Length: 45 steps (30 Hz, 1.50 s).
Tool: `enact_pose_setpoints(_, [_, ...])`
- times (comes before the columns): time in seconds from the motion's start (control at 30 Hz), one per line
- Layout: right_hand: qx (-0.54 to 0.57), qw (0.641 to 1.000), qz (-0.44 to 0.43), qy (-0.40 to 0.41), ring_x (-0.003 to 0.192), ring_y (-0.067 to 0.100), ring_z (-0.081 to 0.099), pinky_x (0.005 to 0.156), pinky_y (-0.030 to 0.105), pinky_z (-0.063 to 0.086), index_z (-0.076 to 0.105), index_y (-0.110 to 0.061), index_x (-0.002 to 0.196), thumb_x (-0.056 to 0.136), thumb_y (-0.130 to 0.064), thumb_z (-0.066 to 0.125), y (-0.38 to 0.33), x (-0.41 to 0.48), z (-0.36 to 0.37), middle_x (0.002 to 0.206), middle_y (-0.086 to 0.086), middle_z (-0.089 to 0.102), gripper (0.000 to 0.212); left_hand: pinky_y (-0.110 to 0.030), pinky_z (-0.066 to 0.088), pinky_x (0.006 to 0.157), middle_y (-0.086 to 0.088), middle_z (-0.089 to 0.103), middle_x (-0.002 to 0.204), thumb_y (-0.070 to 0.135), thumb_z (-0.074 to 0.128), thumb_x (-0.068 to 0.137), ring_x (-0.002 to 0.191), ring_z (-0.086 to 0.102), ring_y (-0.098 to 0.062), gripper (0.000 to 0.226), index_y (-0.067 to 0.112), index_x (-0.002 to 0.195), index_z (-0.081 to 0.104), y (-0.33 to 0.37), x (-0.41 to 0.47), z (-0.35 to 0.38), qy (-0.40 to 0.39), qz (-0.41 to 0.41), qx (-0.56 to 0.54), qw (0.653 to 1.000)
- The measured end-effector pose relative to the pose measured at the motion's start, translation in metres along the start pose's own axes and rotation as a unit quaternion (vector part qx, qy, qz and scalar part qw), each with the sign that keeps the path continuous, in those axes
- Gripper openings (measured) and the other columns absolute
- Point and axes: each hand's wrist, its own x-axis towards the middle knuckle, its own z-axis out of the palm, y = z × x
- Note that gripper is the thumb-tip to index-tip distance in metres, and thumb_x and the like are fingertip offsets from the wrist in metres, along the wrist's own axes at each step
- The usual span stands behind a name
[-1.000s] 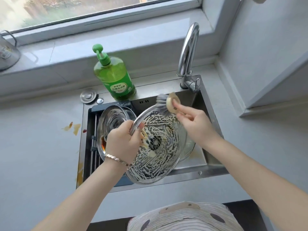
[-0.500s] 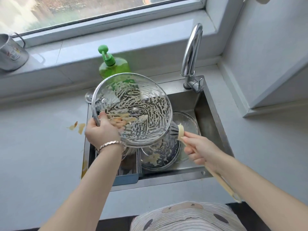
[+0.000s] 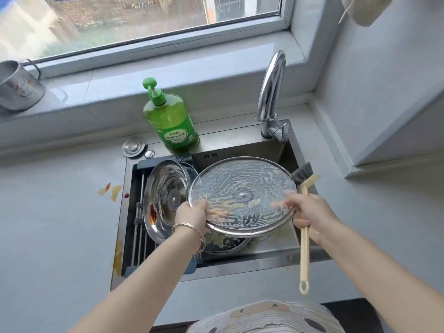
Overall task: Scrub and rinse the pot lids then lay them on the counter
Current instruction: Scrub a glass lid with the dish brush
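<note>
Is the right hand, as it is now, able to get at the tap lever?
Probably yes, though it is busy: the right hand grips the brush and touches the rim of the soapy lid. Nothing stands between it and the tap lever.

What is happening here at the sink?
A person is washing pot lids over the sink. The left hand holds a soapy glass lid by its rim; the right hand grips a brush and touches the lid's other side. A steel lid sits in the sink's left part. No water runs from the tap.
</note>
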Motion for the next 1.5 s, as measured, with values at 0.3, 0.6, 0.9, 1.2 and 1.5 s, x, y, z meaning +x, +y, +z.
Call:
enact_pose_setpoints(0.3, [-0.074, 0.994, -0.067, 0.048, 0.044, 0.011, 0.028, 0.032, 0.017, 0.020, 0.049, -0.011, 0.087, 0.078, 0.007, 0.050, -0.008, 0.000, -0.013, 0.081, 0.026, 0.046, 0.020, -0.029, 0.051, 0.085, -0.001, 0.064, 0.105, 0.060, 0.042, 0.083, 0.096, 0.063, -0.018, 0.045, 0.017, 0.097, 0.047, -0.046, -0.034, 0.031, -0.117, 0.659, 0.466, 0.579])
enact_pose_setpoints(0.6, [-0.133, 0.980, -0.147, 0.027, 0.031, 0.003, 0.035, 0.039, 0.019, 0.028, 0.047, -0.020, 0.115, 0.099, -0.047, 0.027, -0.030, -0.007, 0.003, 0.063, 0.011, 0.067, 0.037, -0.029, 0.040, 0.044, 0.003, 0.049, 0.053, 0.039, 0.055, 0.087, 0.047, 0.045, -0.012, 0.031, 0.019, 0.065, 0.044, -0.010, -0.029, 0.027, -0.053, 0.553, 0.203, 0.806])
enact_pose_setpoints(0.9, [-0.441, 0.818, -0.362, -0.076, 0.061, 0.018, 0.054, 0.060, 0.029, 0.042, 0.010, -0.061, 0.133, 0.099, -0.036, 0.034, 0.003, -0.028, 0.045, 0.074, 0.000, 0.063, 0.049, -0.043, 0.058, 0.069, -0.016, 0.072, 0.081, 0.040, 0.057, 0.082, 0.080, 0.070, -0.030, 0.046, -0.005, 0.083, 0.065, 0.018, -0.032, 0.012, -0.090, 0.250, -0.093, 0.960])
enact_pose_setpoints(1.2, [-0.401, 0.850, -0.336, -0.059, 0.095, 0.029, 0.064, 0.081, 0.044, 0.051, 0.022, -0.064, 0.132, 0.099, -0.037, 0.037, -0.021, -0.010, 0.052, 0.111, 0.011, 0.067, 0.045, -0.037, 0.060, 0.066, -0.014, 0.073, 0.077, 0.041, 0.056, 0.070, 0.077, 0.072, -0.025, 0.045, -0.002, 0.081, 0.055, 0.016, -0.035, -0.016, -0.151, 0.235, -0.083, 0.956])
enact_pose_setpoints(1.5, [-0.408, 0.824, -0.385, -0.080, 0.050, 0.013, 0.042, 0.057, 0.028, 0.042, 0.024, -0.064, 0.130, 0.098, -0.036, 0.039, -0.024, -0.015, 0.050, 0.082, 0.008, 0.069, 0.045, -0.042, 0.059, 0.063, -0.025, 0.070, 0.080, 0.041, 0.056, 0.071, 0.076, 0.072, -0.024, 0.038, 0.003, 0.072, 0.050, 0.016, -0.045, -0.023, -0.151, 0.257, -0.059, 0.953])
